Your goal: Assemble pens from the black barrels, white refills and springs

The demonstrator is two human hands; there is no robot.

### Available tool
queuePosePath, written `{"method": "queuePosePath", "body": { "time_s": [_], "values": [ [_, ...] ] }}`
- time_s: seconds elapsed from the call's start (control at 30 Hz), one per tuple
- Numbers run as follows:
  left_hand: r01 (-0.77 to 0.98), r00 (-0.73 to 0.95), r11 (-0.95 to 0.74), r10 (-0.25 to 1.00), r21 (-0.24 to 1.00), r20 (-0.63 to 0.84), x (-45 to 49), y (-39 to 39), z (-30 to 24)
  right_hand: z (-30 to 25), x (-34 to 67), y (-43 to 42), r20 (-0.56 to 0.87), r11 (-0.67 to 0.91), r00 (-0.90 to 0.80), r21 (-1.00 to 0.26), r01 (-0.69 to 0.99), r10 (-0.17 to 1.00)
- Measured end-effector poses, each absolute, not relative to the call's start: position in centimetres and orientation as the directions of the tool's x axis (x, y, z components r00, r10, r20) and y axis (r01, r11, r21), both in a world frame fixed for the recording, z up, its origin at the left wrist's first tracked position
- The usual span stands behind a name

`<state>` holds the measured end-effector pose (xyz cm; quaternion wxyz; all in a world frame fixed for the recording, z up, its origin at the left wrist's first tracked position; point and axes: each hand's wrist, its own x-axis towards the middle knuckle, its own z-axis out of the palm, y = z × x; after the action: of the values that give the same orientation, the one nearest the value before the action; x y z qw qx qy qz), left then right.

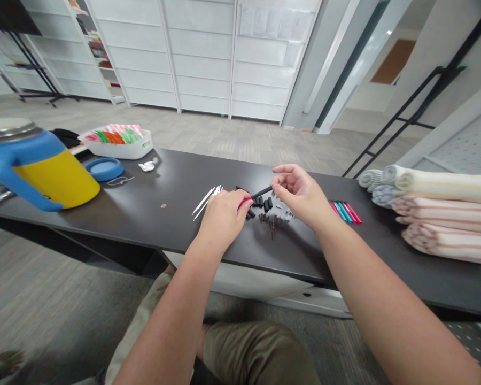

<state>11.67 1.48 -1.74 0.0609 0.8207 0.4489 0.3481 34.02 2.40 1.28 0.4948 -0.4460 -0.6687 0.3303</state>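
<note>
Between my two hands is a pen (262, 191) with a red section and a black section, held above the dark table. My left hand (223, 213) is closed on its red end. Thumb and fingertips of my right hand (299, 193) pinch the black end. Thin white pen refills (202, 204) lie just left of my left hand. Below the pen are several short black sleeves (268, 204), small metal springs (272, 229) and small clear pieces (285, 215). Right of my right wrist, red and teal pens (346, 212) lie side by side. My left fingers hide part of the pen.
A blue and yellow mug (60, 179), a blue lid (104, 169) and a white basket of colourful packets (118, 144) stand at the left. A crumpled white scrap (147, 166) lies nearby. Rolled striped cloths (444, 214) are stacked at the right end of the table (152, 214).
</note>
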Motion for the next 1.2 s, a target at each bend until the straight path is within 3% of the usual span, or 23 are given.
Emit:
{"method": "queuePosePath", "body": {
  "time_s": [0.9, 1.2],
  "values": [
    [0.707, 0.375, -0.594, 0.775, 0.385, 0.509, 11.61, 1.52, -1.52, 1.42, 33.96, 2.10, 0.330, 0.354, -0.134, -0.897, 0.264, 0.935],
    [0.706, 0.396, -0.601, 0.773, 0.374, 0.495, 11.63, 1.51, -1.34, 1.48, 33.87, 1.93, 0.328, 0.354, -0.156, -0.916, 0.188, 0.932]
  ]
}}
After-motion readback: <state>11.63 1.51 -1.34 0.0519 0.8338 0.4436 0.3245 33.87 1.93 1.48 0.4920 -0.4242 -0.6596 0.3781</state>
